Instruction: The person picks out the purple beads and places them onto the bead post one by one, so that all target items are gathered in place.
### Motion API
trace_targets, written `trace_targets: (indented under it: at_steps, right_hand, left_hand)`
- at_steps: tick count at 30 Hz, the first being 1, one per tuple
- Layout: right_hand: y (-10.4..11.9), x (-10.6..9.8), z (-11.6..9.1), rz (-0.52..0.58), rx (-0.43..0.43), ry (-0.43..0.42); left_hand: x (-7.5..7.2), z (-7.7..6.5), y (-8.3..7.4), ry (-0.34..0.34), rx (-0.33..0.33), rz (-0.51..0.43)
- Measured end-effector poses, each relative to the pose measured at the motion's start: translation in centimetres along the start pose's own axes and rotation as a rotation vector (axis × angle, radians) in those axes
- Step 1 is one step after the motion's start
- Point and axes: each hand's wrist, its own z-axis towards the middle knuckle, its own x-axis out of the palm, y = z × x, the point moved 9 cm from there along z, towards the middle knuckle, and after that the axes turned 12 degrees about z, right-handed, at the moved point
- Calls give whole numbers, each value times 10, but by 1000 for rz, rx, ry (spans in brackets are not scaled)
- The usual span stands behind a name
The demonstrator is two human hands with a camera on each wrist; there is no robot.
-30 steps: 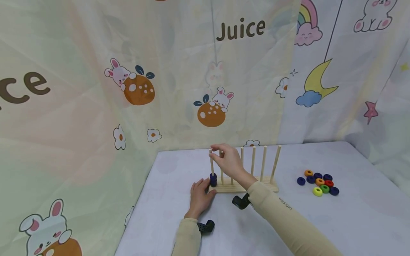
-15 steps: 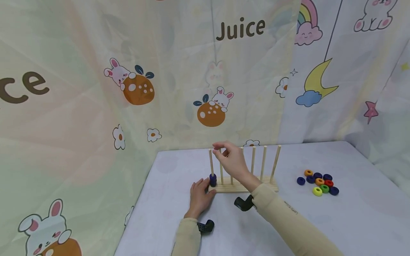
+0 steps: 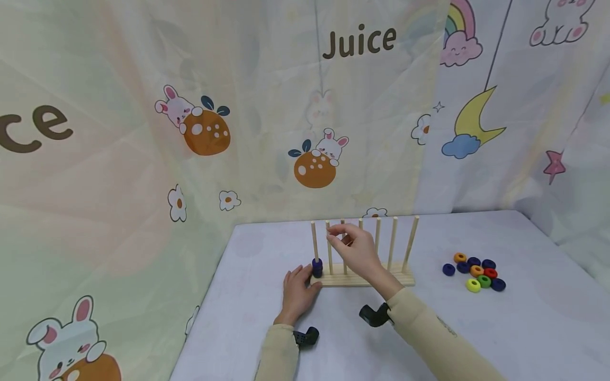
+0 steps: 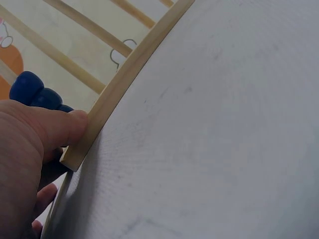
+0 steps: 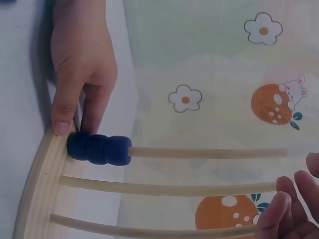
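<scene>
Rack near the back of the table, seven pegs upright along its base, its leftmost end toward the left hand. Blue beads: a stack of three on the first peg, seated down at the base; no bead visible on the other pegs, though the right hand covers parts of some. Left hand grips the near left corner of the base, thumb on the front edge, fingers beyond, just beside the stack. Right hand is at the top of the second peg, thumb and fingers loosely bent with a gap between them, no bead seen in it; contact with the peg cannot be told. Step judged to be the right hand's clearance from the pegs: best kept high and swung round the tips, since a brushed peg could rock the narrow base; the left grip should hold it down. Loose beads in mixed colours lie in a cluster well to the right, several touching. Edges: table's back edge close behind the rack, left edge beyond the left hand. Most room for moving appears to be in front of the rack and between it and the cluster.
</scene>
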Motion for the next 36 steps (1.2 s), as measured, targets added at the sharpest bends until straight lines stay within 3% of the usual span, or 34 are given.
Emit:
trace_targets:
  at_steps: [15,26,36]
  right_hand:
    - [-36,-22,-34,-10,112,-40]
    - [-57,-39,-53,-63,92,-38]
    - [-77,-53,-62,-43,165,-96]
  left_hand:
    - [5,-1,3,16,-2,5]
    - [2,0,2,14,17,-23]
    - [-2,1,-2,2,19,-23]
